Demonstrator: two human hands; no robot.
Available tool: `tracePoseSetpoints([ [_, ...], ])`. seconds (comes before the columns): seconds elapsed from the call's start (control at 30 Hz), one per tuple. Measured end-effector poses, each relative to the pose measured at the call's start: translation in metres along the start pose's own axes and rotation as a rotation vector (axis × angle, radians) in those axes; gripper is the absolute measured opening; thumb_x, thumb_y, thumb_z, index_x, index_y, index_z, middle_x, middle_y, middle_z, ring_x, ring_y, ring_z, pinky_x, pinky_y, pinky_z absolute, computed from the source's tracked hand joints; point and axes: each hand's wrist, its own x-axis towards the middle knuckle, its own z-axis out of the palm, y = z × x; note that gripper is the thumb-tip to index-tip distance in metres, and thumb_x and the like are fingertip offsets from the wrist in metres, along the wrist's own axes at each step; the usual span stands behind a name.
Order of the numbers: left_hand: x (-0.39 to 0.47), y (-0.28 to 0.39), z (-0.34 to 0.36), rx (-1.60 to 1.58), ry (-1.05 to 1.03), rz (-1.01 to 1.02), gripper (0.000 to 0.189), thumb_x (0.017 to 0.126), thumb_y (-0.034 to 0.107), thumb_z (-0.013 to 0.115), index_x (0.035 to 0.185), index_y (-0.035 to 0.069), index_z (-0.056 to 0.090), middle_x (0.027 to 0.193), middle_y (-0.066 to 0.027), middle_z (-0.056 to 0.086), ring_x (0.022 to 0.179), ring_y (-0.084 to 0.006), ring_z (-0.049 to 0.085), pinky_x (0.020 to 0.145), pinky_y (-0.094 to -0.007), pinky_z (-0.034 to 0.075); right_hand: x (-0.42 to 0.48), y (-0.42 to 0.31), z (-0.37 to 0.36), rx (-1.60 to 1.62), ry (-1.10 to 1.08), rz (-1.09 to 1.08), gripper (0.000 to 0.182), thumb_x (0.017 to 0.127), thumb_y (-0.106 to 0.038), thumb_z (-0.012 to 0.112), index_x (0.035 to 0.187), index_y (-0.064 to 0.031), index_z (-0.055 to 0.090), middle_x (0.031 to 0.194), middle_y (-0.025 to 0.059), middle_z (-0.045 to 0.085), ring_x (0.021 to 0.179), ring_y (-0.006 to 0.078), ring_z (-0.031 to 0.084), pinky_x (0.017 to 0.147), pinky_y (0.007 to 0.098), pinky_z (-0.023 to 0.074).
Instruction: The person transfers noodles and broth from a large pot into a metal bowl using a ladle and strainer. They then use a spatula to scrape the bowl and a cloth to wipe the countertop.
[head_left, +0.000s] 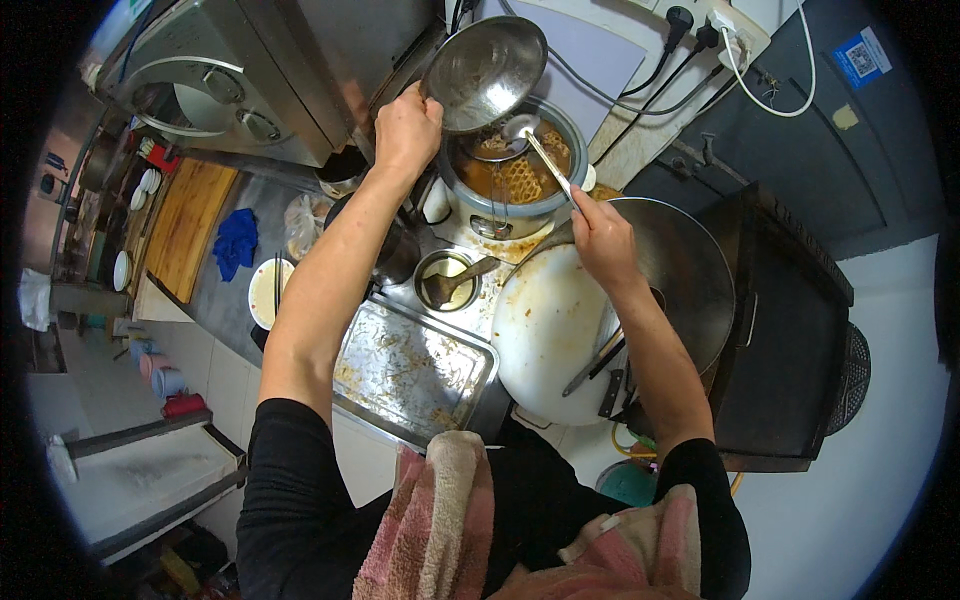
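Observation:
My left hand (409, 131) grips the edge of a shiny metal bowl or lid (491, 67), tilted above the back left of an electric cooker (491, 225). The handle of a metal ladle (551, 161) is in my right hand (604, 236). Its scoop hangs over the cooker's grey inner pot (454, 180), close to the lower edge of the metal bowl or lid. Brown broth fills the pot, with a piece of honeycomb-patterned food (523, 180) in it. A wire strainer (500, 191) rests at the pot, its handle over the front rim. Part of the pot is hidden behind the bowl or lid.
A small metal container (471, 294) with a spatula-like utensil (457, 283) sits before the cooker. Nearby are a stained metal tray (412, 367), a white round board (547, 322) with knives (613, 391), and a large wok (682, 262). Cables (637, 111) run behind the cooker.

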Motion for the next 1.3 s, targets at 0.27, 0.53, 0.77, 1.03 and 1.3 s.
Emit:
tracePoseSetpoints([
  [0.27,0.006,-0.004,0.003,-0.046,0.062,0.03,0.03,0.095,0.02,0.057,0.114,0.001,0.071,0.095,-0.0303,0.071,0.095,-0.049,0.068,0.088,-0.0535,0.054,-0.008,0.0,0.007,-0.048,-0.061,0.081,0.035,0.093,-0.013,0.067,0.127,-0.0118,0.071,0.089,0.0186,0.069,0.08,0.0405,0.069,0.073,0.0481,0.0577],
  [0.53,0.002,0.0,0.004,-0.054,0.024,0.006,0.03,0.095,0.022,0.056,0.112,0.002,0.071,0.094,-0.0298,0.071,0.095,-0.0487,0.068,0.087,-0.054,0.053,0.045,-0.018,0.01,0.159,0.151,0.001,0.037,0.091,-0.01,0.069,0.129,-0.0095,0.07,0.092,0.0206,0.071,0.083,0.0403,0.07,0.076,0.0466,0.057],
  [0.77,0.0,0.003,0.004,-0.06,-0.057,-0.026,0.03,0.095,0.022,0.056,0.113,0.003,0.071,0.094,-0.0296,0.071,0.095,-0.048,0.069,0.088,-0.0533,0.054,0.026,-0.002,0.021,0.147,0.057,0.044,0.035,0.093,-0.012,0.068,0.127,-0.0076,0.07,0.096,0.0207,0.072,0.088,0.0396,0.071,0.079,0.0449,0.057],
  [1.03,-0.003,-0.005,0.01,-0.126,-0.033,-0.051,0.029,0.095,0.024,0.058,0.11,0.002,0.07,0.092,-0.0279,0.071,0.093,-0.0468,0.069,0.084,-0.0506,0.054,0.043,-0.021,0.027,0.342,0.065,0.04,0.034,0.091,-0.009,0.069,0.126,-0.0046,0.071,0.099,0.0203,0.074,0.088,0.0379,0.072,0.078,0.0426,0.0571],
  [1.3,-0.002,-0.008,0.008,-0.064,-0.003,0.008,0.029,0.095,0.024,0.058,0.107,0.0,0.07,0.089,-0.028,0.07,0.09,-0.0464,0.07,0.081,-0.0496,0.054,0.036,-0.005,0.006,0.179,0.081,0.018,0.034,0.092,-0.011,0.069,0.127,-0.0087,0.072,0.09,0.0197,0.07,0.082,0.0389,0.069,0.075,0.0451,0.0557],
])
